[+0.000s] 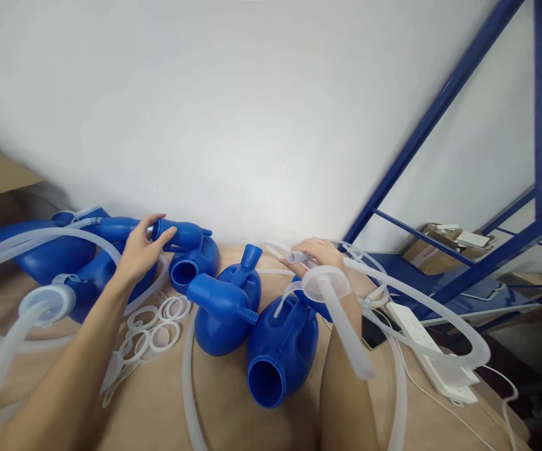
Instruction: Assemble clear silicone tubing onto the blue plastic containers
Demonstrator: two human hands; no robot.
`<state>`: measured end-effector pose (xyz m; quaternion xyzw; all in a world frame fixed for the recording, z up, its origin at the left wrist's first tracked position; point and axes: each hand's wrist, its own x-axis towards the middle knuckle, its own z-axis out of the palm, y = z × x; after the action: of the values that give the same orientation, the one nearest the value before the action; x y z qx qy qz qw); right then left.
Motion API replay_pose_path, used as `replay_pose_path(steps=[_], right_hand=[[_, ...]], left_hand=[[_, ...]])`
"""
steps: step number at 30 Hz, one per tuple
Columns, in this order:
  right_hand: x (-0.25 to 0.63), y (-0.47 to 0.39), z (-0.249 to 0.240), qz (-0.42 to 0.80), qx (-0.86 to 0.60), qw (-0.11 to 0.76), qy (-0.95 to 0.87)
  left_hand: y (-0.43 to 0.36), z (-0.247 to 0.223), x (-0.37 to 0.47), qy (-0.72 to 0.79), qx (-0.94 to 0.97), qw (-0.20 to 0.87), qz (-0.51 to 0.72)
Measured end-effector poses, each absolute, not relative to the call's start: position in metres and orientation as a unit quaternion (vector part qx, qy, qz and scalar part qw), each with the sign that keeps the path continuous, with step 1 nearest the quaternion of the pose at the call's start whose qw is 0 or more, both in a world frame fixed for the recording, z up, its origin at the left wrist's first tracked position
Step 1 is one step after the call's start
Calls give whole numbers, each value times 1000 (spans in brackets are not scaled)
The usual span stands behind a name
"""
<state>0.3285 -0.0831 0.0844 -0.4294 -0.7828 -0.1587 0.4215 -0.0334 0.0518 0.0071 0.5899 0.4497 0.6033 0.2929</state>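
My left hand [144,247] is at the back left, thumb and fingers closed round the mouth of a blue urinal bottle [187,235]. My right hand [322,252] grips a translucent hose [298,257] near its end. A translucent cap [322,283] with a short tube hangs just below the right fingers. Between my forearms lie a blue bottle [224,313] and another blue bottle [280,351], whose open mouth faces me. Part of a further bottle is hidden beneath my right hand.
White rings [162,335] lie beside my left forearm. At far left are more blue bottles [50,250] and a capped hose [48,304]. To the right sit a phone [374,332], a white power strip [428,351] and a blue metal rack [440,106] holding a cardboard box [433,254].
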Motion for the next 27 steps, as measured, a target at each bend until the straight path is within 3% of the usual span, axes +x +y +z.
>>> replay_pose_path(steps=[11,27], right_hand=[[290,-61,64,27,-435,225,-871],[285,-54,54,54,-421,227,-876]], left_hand=[[67,-16,-19,421,500,429,624],[60,-23,0,372,518,565,524]])
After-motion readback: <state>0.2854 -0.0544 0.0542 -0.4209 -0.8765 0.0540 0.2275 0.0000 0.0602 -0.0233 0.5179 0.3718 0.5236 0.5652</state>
